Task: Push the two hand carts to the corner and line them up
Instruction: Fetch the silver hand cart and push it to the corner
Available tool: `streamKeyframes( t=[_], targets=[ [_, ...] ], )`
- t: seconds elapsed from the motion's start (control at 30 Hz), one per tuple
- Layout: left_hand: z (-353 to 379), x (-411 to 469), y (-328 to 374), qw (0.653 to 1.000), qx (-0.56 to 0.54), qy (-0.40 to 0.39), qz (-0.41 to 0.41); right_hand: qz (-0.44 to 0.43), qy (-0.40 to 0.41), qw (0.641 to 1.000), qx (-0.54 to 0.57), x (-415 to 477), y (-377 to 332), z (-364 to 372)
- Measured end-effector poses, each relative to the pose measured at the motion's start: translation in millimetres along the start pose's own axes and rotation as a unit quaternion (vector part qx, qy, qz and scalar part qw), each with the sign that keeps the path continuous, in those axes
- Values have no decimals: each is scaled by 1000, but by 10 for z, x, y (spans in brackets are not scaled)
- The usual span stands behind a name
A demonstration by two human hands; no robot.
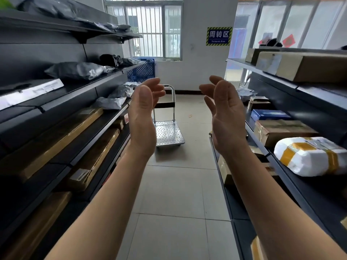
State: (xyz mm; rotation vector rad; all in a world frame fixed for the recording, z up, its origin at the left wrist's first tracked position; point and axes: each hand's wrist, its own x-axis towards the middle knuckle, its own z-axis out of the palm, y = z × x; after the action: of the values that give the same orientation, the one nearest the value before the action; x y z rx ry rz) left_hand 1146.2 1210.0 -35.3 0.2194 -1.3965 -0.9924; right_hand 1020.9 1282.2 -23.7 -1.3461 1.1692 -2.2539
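1. Down at the far end of the aisle, between the left shelves and the right shelves, one hand cart stood on the tiled floor. Its silver deck was bare and its upright handle was on the far side.
2. Only that one cart showed. The second was nowhere in view, so where it stood could not be told.
3. The left hand and the right hand were both raised in the middle of the view, palms turned toward each other. Their fingers were loosely spread and held nothing. Neither touched the cart, which was well apart from them and partly hidden behind the left hand.
4. Judged from this, the task had hardly begun. The cart sat out in the open aisle, not against any corner, and nothing was lined up beside it.
5. Nearly everything seemed left to do: walk to the cart, take its handle, push it into the corner, then bring the second cart alongside.
6. Which corner was meant could not be told. The far area below the window and the "Turnover Area" sign, where a blue pallet leaned, looked likely.
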Motion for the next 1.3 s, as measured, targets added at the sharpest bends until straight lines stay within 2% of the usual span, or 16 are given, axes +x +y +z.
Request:
streamKeyframes(
  t=[0.33,0.7,1.3],
  targets=[
    [-324,1081,-921,1000,-3,-10,1,-5,3,1000,-9,1001,886,524],
    [-310,1776,-1824,1000,-16,-12,-14,9,16,1000,-23,1786,1728,548],
    [460,3151,-3488,1000,12,4,-3,6,-14,1000,-11,3745,3071,85]
  ],
)
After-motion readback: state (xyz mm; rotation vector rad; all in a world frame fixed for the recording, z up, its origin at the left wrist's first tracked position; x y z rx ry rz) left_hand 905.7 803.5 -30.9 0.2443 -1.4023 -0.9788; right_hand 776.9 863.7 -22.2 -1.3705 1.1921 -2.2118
